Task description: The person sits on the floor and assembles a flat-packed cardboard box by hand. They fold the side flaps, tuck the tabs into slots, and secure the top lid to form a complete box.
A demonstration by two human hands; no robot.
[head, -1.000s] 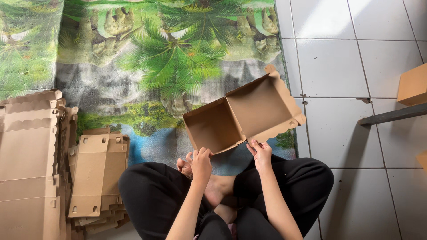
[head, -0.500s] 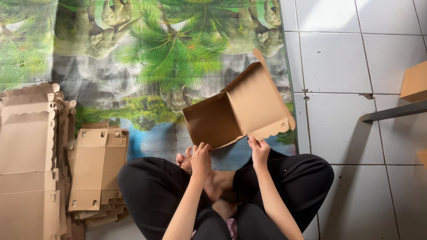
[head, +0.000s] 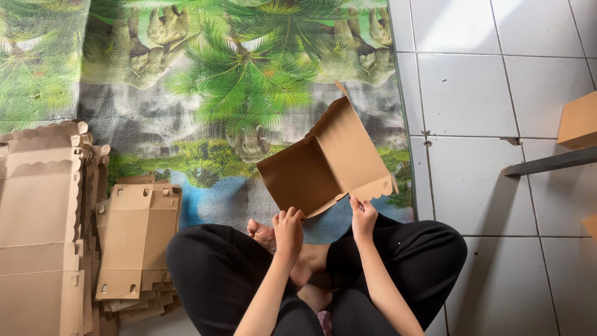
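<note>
Both hands – left (head: 288, 229), right (head: 363, 216) – grip closed on half-folded cardboard box (head: 326, 163); over mat (head: 186, 93)

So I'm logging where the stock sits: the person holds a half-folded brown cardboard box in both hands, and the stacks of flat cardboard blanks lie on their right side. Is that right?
Not quite. The head view shows the stacks of flat cardboard blanks on the person's left side, not the right. The rest holds: the left hand and right hand hold the half-folded brown cardboard box.
</note>
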